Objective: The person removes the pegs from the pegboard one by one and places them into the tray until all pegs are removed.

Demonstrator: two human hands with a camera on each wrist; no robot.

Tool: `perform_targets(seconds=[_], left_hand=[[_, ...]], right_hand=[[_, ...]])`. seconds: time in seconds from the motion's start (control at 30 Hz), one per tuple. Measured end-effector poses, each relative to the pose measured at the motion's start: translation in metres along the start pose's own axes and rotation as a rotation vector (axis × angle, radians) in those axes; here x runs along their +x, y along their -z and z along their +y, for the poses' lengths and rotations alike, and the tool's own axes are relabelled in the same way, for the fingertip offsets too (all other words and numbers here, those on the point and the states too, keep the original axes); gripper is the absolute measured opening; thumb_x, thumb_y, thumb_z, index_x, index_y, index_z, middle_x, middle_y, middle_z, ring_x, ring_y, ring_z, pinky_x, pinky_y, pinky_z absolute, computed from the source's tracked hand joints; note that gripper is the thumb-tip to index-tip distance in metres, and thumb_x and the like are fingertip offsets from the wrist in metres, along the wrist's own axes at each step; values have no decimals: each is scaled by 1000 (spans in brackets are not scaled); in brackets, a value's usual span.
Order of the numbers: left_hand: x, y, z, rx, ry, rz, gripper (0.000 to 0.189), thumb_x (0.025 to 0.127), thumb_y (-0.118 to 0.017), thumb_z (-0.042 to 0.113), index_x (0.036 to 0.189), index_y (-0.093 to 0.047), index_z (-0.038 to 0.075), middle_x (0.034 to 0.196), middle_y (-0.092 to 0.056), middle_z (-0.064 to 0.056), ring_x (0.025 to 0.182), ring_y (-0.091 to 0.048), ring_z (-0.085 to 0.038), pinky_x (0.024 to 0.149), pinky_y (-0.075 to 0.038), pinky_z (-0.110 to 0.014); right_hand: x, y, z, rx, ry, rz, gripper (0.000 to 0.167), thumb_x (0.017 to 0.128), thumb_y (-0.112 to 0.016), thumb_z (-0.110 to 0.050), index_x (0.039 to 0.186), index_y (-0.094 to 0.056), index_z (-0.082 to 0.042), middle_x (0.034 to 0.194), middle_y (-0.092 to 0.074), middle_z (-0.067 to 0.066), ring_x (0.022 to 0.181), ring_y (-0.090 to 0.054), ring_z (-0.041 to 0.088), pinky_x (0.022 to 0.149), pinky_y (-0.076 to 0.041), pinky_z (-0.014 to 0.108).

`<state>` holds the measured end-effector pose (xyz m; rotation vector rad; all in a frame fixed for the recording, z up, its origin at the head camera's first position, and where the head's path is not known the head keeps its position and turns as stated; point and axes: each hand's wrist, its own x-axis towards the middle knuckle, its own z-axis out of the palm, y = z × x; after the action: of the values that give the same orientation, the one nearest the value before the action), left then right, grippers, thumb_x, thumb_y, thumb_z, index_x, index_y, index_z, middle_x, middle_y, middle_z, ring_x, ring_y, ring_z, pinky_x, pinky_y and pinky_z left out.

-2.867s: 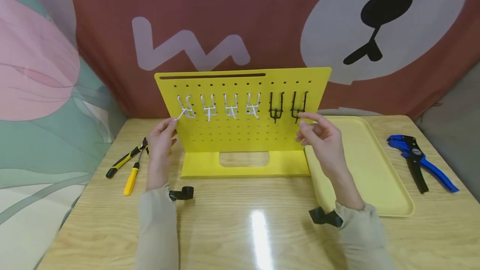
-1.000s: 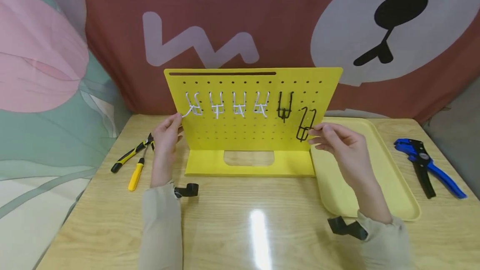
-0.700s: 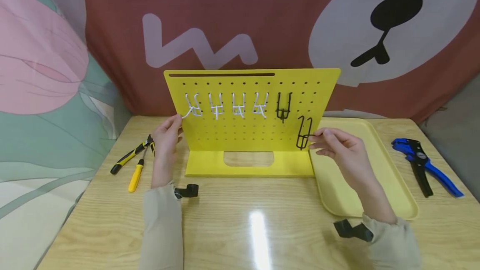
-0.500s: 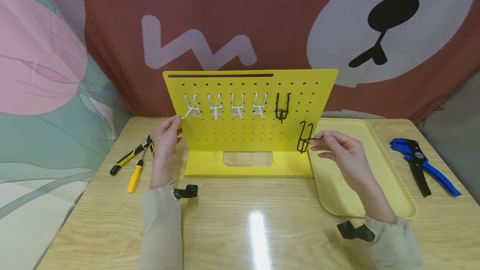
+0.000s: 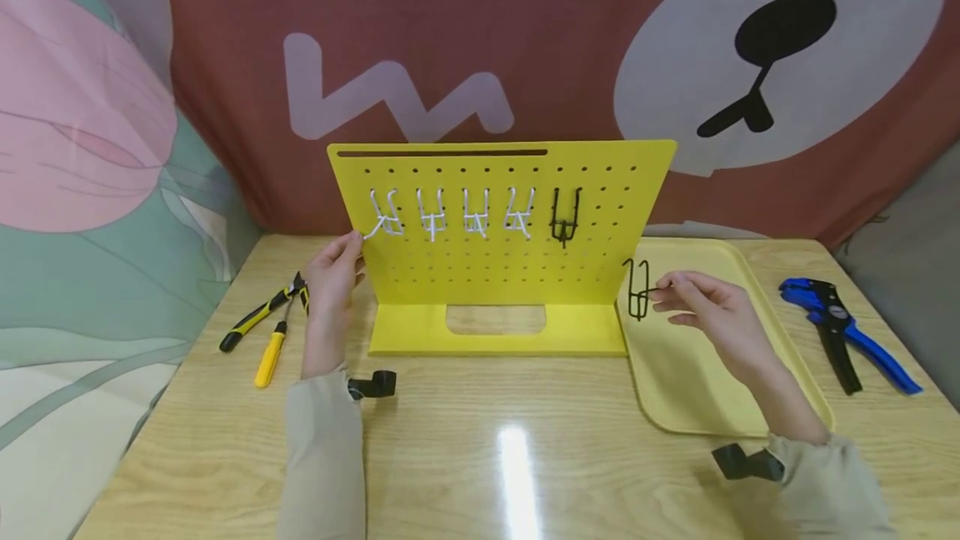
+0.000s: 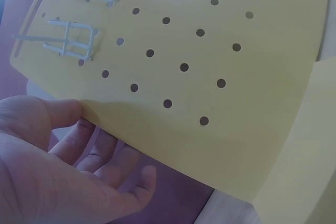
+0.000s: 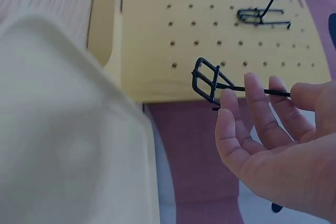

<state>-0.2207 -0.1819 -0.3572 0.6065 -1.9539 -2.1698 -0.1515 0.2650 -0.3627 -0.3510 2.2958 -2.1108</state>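
Note:
A yellow pegboard (image 5: 487,265) stands upright on its base, with several white wire hooks (image 5: 476,213) and one black hook (image 5: 565,215) hung in a row across it. My left hand (image 5: 332,277) grips the board's left edge, thumb in front and fingers partly behind, as the left wrist view shows. Off the board's right side, my right hand (image 5: 712,311) pinches a second black wire pegboard hook (image 5: 637,290) by its prong between thumb and fingers. That hook hangs in the air above the yellow tray (image 5: 667,407), its two bent tips pointing up.
Left of the board lie yellow-and-black pliers (image 5: 262,315) and a yellow-handled screwdriver (image 5: 270,357). A blue-and-black wire stripper (image 5: 840,327) rests on the wooden table (image 5: 450,448) right of the tray. A patterned curtain (image 5: 450,40) hangs behind.
The rightmost black hook has come off the pegboard in my right hand, which lowered it and then carried it right, over the tray. My left hand has stayed on the board's edge.

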Motion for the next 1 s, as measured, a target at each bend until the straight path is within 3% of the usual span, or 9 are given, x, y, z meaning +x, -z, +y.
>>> perform_targets(seconds=[0.37,0.53,0.77,1.0], left_hand=[[-1,1,-2,-21,-23,-17,15,96,-60,30,103,-66,18,93,-59,6,88,-56,-11,83,-40,-30],[-1,1,-1,-22,-24,-12,13,96,-60,30,100,-66,19,93,-60,7,89,-57,-11,84,-41,-31],[-2,2,-1,-7,-36,-23,21,96,-59,30,108,-66,15,94,-60,8,88,-58,-10,84,-43,-31],[-1,2,-2,-1,-33,-17,22,95,-60,31,109,-66,15,95,-61,8,88,-58,-9,85,-43,-31]], right_hand=[[7,27,16,-50,-59,3,20,102,-48,-19,104,-68,-14,96,-71,-4,87,-67,9,70,-53,21],[13,35,20,-148,-87,-13,21,102,-47,-23,107,-66,-15,97,-71,-6,88,-67,10,71,-53,22],[34,42,26,-294,-158,-17,45,102,-44,-35,118,-54,6,97,-68,-10,89,-66,10,72,-54,25],[59,48,39,-315,-286,-45,52,102,-41,-40,122,-49,7,96,-66,-8,89,-65,11,75,-54,31]])
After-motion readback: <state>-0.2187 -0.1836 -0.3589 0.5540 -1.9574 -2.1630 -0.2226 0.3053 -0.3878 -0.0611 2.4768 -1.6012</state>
